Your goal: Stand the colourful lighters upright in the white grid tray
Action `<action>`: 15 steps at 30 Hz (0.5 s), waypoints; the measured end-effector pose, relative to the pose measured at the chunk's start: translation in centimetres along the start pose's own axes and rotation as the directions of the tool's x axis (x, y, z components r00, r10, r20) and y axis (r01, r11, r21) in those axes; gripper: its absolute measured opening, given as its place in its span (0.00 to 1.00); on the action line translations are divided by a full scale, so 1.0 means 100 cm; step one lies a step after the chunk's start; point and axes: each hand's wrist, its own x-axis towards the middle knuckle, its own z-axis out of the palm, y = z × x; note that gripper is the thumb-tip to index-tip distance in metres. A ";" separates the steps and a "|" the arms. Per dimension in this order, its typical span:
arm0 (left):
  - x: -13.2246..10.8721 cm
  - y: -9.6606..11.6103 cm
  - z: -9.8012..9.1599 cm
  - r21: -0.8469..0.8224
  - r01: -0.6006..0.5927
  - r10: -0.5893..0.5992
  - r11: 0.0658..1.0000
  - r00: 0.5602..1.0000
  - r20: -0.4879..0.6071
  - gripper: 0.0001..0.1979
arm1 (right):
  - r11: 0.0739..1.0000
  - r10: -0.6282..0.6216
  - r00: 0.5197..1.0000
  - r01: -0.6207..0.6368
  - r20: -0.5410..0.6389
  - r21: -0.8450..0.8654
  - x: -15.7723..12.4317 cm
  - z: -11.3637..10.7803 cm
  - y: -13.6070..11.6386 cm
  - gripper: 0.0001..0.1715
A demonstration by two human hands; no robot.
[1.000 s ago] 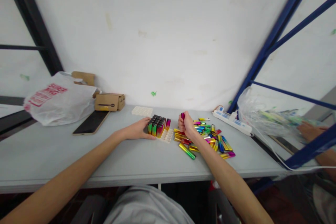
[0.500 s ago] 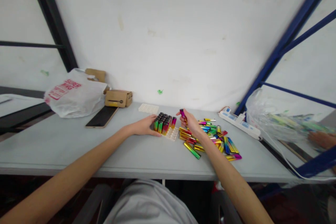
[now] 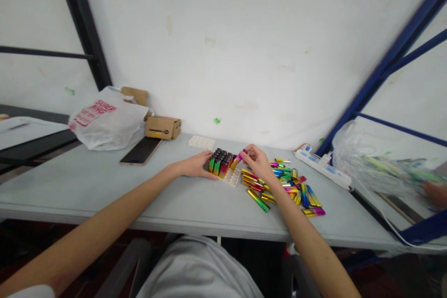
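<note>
A white tray [image 3: 233, 178] on the grey table holds several upright rainbow-coloured lighters [image 3: 219, 164]. My left hand [image 3: 194, 166] rests against the tray's left side, fingers curled round the standing lighters. My right hand [image 3: 257, 162] pinches one magenta-tipped lighter [image 3: 240, 156] and holds it tilted over the tray's right part, just beside the standing ones. A loose pile of the same lighters [image 3: 286, 184] lies on the table to the right of the tray, under and beyond my right wrist.
A second white tray [image 3: 201, 142] lies by the wall. At the left are a phone [image 3: 141, 150], a cardboard box [image 3: 163, 127] and a white plastic bag [image 3: 106, 118]. A power strip [image 3: 323, 166] and a clear bag [image 3: 377, 160] sit right, where another person's hand [image 3: 435, 192] shows.
My right hand has carried the lighter left from above the pile and tilted it down over the tray. My left hand has stayed at the tray. The view has shifted left.
</note>
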 end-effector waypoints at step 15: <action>0.001 -0.003 0.000 0.023 0.015 -0.015 1.000 1.000 0.011 0.42 | 0.919 -0.051 0.962 0.150 0.267 -0.365 -0.001 0.003 0.015 0.18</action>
